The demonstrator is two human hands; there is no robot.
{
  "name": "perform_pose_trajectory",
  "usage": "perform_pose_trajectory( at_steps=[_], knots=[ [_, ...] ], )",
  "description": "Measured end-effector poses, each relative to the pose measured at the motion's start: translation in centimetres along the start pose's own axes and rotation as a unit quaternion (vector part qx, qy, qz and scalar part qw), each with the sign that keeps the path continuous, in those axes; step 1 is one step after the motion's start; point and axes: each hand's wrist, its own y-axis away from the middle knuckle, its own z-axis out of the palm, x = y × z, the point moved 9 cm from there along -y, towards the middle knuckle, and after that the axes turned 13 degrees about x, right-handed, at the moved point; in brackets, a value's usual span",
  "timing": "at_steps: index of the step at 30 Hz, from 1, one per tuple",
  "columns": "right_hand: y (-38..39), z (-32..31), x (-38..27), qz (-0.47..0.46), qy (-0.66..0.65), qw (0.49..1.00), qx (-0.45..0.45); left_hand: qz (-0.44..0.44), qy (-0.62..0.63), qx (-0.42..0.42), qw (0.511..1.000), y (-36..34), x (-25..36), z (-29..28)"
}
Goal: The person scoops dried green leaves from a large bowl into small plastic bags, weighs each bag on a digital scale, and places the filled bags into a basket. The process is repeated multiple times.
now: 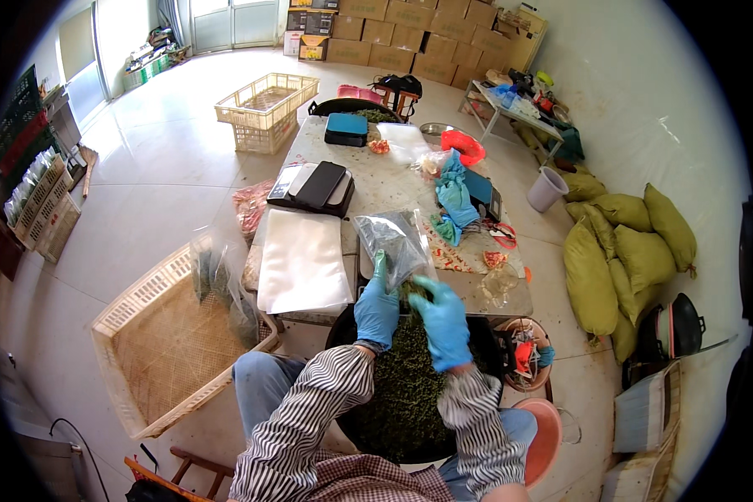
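Note:
My left hand (376, 305), in a blue glove, grips a plastic bag (391, 238) with its thumb over the front, above the middle of the table's front edge. My right hand (440, 322), also gloved, is at the bag's lower right with curled fingers; green bits show by its fingertips, and what it holds is unclear. Below both hands is a wide black pan (347, 335) of small green granules (397, 376). A stack of flat clear bags (301, 259) lies left of my left hand. A scale with a black phone (318, 186) on it stands behind them.
The table (335, 142) also carries crumpled blue gloves (453, 192). A plastic crate (113, 360) is at left, stacked crates (263, 113) farther back. At right are green sacks (590, 276), a bucket (546, 188), a basket (531, 356) and a pink basin (540, 435). Cartons (393, 46) line the back.

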Motion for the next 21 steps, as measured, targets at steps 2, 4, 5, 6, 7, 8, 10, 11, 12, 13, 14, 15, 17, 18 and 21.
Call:
perform_pose_trajectory(
  at_steps=[2, 4, 5, 6, 7, 8, 10, 11, 12, 13, 14, 15, 17, 18, 21],
  knots=[
    [-2.8, 2.7, -0.5, -0.148, 0.193, 0.969, 0.042, 0.051, -0.015, 0.014, 0.998, -0.1, 0.3, 0.2],
    [-5.5, 4.9, 1.8, -0.261, 0.344, 0.897, 0.097, 0.082, -0.006, 0.012, 0.997, 0.1, 1.4, 0.9],
    [-6.3, 5.4, 2.4, -0.263, 0.316, 0.906, 0.096, 0.075, -0.049, -0.011, 0.996, 0.3, 1.7, 1.1],
    [-7.0, 5.1, 2.5, -0.267, 0.293, 0.913, 0.096, 0.071, -0.064, -0.032, 0.995, 0.5, 2.5, 1.5],
    [-7.7, 4.6, 2.6, -0.270, 0.270, 0.919, 0.099, 0.069, -0.078, -0.054, 0.993, 0.7, 3.0, 2.2],
    [-8.5, 4.0, 3.0, -0.254, 0.245, 0.930, 0.102, 0.084, -0.031, -0.037, 0.995, 0.6, 3.5, 2.5],
    [-7.4, 5.9, 1.7, -0.193, 0.118, 0.974, -0.016, 0.112, -0.006, 0.009, 0.994, -0.7, 1.8, 1.3],
    [-6.5, 5.7, 0.7, -0.159, 0.062, 0.983, -0.070, 0.126, 0.014, 0.027, 0.992, -0.8, 1.7, 1.0],
    [-5.0, 4.6, 1.0, -0.157, 0.087, 0.980, -0.081, 0.071, 0.014, -0.010, 0.997, -1.0, 0.8, 1.4],
    [-3.4, 3.1, 0.0, -0.166, 0.075, 0.981, -0.066, 0.056, 0.013, -0.015, 0.998, -1.1, 1.1, 1.0],
    [-1.6, 1.4, -1.1, -0.172, 0.065, 0.982, -0.046, 0.042, 0.013, -0.025, 0.999, -0.9, 1.6, 0.8],
    [0.0, -0.7, -2.2, -0.180, 0.061, 0.982, -0.022, 0.030, 0.020, -0.039, 0.999, -0.6, 2.2, 1.1],
    [2.5, -3.0, -1.6, -0.075, -0.040, 0.996, 0.032, 0.034, 0.001, -0.041, 0.999, -0.5, 2.2, 0.4],
    [3.6, -4.5, -0.5, -0.021, -0.086, 0.994, 0.066, 0.033, -0.013, -0.049, 0.998, -0.1, 2.7, 0.6],
    [5.8, -6.1, 3.5, 0.052, -0.114, 0.986, 0.112, 0.031, -0.055, -0.058, 0.996, 0.9, 2.1, -0.2]
  ],
)
